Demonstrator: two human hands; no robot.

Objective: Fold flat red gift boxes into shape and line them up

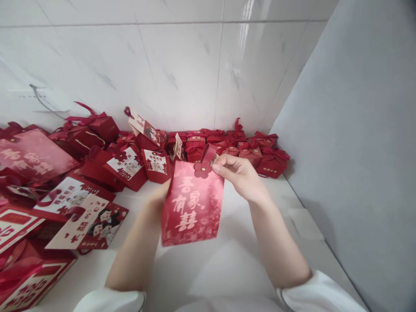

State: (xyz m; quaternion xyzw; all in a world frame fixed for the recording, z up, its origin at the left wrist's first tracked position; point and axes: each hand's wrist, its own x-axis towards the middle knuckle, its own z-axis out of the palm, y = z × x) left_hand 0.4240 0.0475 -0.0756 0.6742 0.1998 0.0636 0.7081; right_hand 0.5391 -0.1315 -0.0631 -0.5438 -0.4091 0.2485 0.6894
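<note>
A red paper gift box (195,203) with pale Chinese lettering hangs in front of me above the white surface, its front facing me. At its top are a dark red flower-shaped tab (202,170) with a small gold stud and a looped strap (209,152). My right hand (238,173) is closed, thumb and fingers pinched at the box's upper right corner beside the flower tab. From the left, my left hand (161,193) grips the box; its fingers are hidden behind it.
Many red gift boxes (130,167) crowd the left side, some with cartoon-couple labels. Ribbon-tied small red boxes (273,162) line the tiled wall (182,65). A grey panel (357,130) bounds the right, with a white flat piece (305,223) beside it.
</note>
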